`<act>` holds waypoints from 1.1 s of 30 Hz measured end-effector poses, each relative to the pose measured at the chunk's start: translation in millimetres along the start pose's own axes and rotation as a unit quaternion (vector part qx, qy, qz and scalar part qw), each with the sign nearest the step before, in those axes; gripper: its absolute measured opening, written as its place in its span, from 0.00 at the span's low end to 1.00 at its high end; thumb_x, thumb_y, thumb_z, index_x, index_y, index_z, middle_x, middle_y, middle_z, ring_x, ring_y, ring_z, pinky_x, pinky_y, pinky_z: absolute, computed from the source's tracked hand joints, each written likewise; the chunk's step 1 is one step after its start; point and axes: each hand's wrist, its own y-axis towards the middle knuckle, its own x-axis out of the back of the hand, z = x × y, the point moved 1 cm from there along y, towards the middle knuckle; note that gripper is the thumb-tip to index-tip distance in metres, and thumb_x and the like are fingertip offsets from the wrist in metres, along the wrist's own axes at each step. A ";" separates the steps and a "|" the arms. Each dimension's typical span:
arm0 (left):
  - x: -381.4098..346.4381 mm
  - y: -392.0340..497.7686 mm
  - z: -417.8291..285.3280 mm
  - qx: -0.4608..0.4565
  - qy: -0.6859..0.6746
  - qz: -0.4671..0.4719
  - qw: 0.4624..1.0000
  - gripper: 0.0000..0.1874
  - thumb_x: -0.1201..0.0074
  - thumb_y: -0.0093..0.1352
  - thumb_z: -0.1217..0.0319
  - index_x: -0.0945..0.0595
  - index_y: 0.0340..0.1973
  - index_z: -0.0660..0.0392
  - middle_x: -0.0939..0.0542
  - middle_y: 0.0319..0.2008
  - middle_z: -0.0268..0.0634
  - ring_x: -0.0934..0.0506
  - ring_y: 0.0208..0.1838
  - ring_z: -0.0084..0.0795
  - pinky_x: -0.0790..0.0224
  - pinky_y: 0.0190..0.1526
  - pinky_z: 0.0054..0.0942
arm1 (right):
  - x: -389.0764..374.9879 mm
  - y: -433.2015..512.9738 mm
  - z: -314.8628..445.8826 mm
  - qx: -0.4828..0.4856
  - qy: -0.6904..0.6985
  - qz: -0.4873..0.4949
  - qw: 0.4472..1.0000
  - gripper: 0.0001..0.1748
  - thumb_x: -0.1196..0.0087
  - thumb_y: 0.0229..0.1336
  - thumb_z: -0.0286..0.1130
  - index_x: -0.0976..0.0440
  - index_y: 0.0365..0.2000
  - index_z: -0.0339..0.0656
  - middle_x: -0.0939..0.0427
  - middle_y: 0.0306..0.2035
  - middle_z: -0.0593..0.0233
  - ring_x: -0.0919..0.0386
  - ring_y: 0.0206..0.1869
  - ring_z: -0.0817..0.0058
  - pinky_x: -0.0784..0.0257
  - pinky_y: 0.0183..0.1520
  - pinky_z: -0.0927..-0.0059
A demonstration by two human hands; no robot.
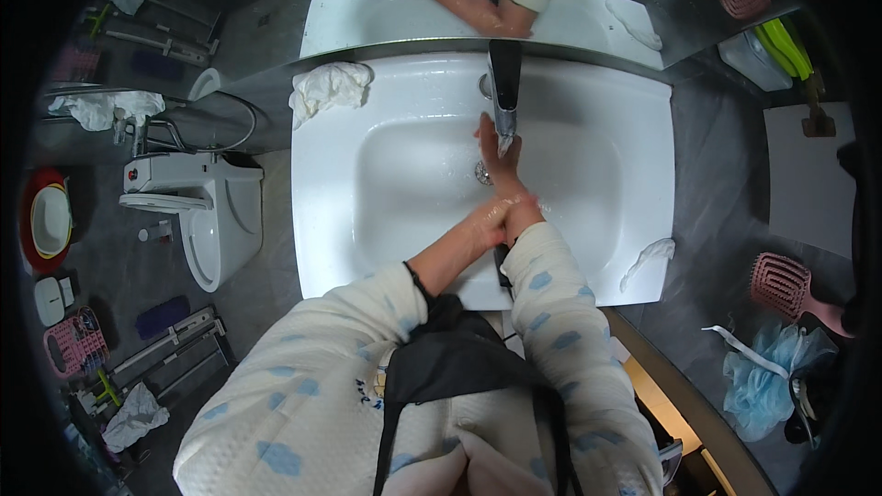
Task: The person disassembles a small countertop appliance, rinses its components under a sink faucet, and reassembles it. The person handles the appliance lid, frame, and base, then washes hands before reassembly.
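Note:
My right hand (501, 158) is stretched out under the spout of a chrome-and-black faucet (505, 83), its fingers apart and no object in it. Water (506, 143) runs from the spout onto that hand. My left hand (506, 215) is wrapped around my right wrist, just above the sleeve cuff. Wet shine shows on the skin of both. Below them lies the basin of a white ceramic sink (413, 220), with a metal drain (484, 172) partly covered by my right hand.
A crumpled white cloth (332, 89) lies on the sink's back left corner, and a thin white strip (648, 262) at its front right. A mirror (275, 27) rises behind. At left stands a toilet (207, 220); at right are a pink hairbrush (785, 286) and a blue mesh bath sponge (765, 372).

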 end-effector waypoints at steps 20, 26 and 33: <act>51.9 81.5 -72.4 -0.085 -0.127 0.136 0.979 0.18 0.54 0.74 0.55 0.23 0.42 0.58 0.20 0.36 0.44 0.22 0.41 0.43 0.28 0.51 0.44 | 9.3 -58.2 52.2 -0.130 0.325 -0.134 0.927 0.09 0.48 0.64 0.31 0.25 0.32 0.34 0.21 0.29 0.51 0.21 0.35 0.61 0.27 0.40 0.65; 38.1 72.1 -62.4 -0.113 0.035 -0.035 0.992 0.16 0.58 0.75 0.58 0.24 0.45 0.57 0.22 0.49 0.45 0.24 0.51 0.39 0.30 0.55 0.42 | 33.7 -35.5 40.3 0.158 -0.252 0.024 0.954 0.14 0.51 0.65 0.35 0.25 0.45 0.37 0.21 0.48 0.54 0.24 0.51 0.57 0.29 0.52 0.70; 8.9 62.2 -67.0 -0.276 0.850 -0.141 0.425 0.14 0.58 0.72 0.64 0.26 0.48 0.58 0.25 0.51 0.50 0.29 0.56 0.51 0.38 0.60 0.42 | 39.1 -84.7 66.6 -0.186 0.461 -0.016 0.868 0.23 0.49 0.64 0.40 0.32 0.53 0.36 0.27 0.53 0.61 0.29 0.57 0.61 0.33 0.60 0.57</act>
